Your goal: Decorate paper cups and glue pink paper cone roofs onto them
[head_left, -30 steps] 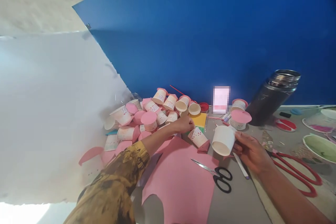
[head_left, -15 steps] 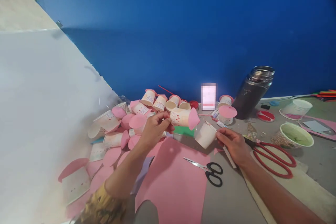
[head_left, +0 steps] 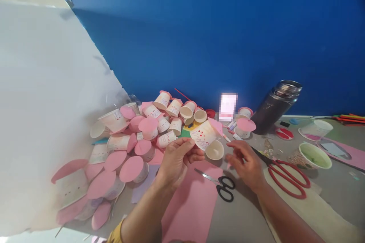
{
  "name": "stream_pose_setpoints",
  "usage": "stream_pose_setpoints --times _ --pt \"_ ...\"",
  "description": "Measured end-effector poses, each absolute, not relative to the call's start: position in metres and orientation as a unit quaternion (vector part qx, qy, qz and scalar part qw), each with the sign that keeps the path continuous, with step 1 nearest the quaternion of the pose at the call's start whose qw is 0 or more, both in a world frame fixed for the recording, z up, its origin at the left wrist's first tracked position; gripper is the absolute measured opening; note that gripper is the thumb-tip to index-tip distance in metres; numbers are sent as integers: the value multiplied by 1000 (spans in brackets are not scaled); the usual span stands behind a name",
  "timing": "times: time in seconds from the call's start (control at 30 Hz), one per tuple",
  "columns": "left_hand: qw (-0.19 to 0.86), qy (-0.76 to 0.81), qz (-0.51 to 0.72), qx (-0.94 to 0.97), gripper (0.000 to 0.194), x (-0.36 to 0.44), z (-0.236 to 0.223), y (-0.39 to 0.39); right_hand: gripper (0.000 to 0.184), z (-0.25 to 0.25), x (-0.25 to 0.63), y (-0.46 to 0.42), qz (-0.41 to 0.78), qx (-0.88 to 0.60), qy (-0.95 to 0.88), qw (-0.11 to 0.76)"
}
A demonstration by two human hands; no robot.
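Observation:
My left hand [head_left: 182, 157] pinches the rim of a small paper cup [head_left: 203, 134] drawn with red marks and purple zigzags. The cup is tilted, with a pink paper piece [head_left: 216, 126] on its far end. Between my hands a plain paper cup [head_left: 215, 150] stands with its mouth facing me. My right hand [head_left: 246, 163] is beside it, apart from it, fingers loosely bent and spread with nothing in them. Below lie black-handled scissors [head_left: 215, 184], blades partly over a pink paper sheet [head_left: 188, 205].
Many pink-topped paper cups [head_left: 132, 169] are heaped on the left. Red-handled scissors [head_left: 288, 178] lie beside my right wrist. A dark open flask [head_left: 276, 106], a bowl with green inside [head_left: 316, 155] and a lit, blurred screen [head_left: 228, 106] stand farther back, before a blue panel [head_left: 199, 45].
My right hand has let go of the plain cup, which now stands on the table. My left hand has turned the decorated cup and brought it closer. The view has shifted slightly.

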State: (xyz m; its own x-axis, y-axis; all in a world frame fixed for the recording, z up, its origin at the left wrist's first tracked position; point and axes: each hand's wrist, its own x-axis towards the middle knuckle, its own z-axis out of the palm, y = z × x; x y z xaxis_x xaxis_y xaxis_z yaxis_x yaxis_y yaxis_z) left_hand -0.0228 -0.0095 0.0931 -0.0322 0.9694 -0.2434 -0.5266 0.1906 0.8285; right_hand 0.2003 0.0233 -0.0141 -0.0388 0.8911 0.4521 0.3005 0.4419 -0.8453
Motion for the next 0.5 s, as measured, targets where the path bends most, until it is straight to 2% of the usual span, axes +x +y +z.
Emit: stream_pose_setpoints --times 0.1,0.23,0.33,0.5 --pt "673 416 561 243 31 -6 83 -16 32 -6 197 19 426 -414 -608 527" --pt "706 420 522 231 32 14 71 -21 63 3 189 16 608 -314 -488 542" --pt "720 413 502 241 32 24 67 -22 71 9 184 16 656 -303 -438 535" --pt "755 388 474 234 32 28 66 -21 67 15 186 15 673 -303 -395 546"
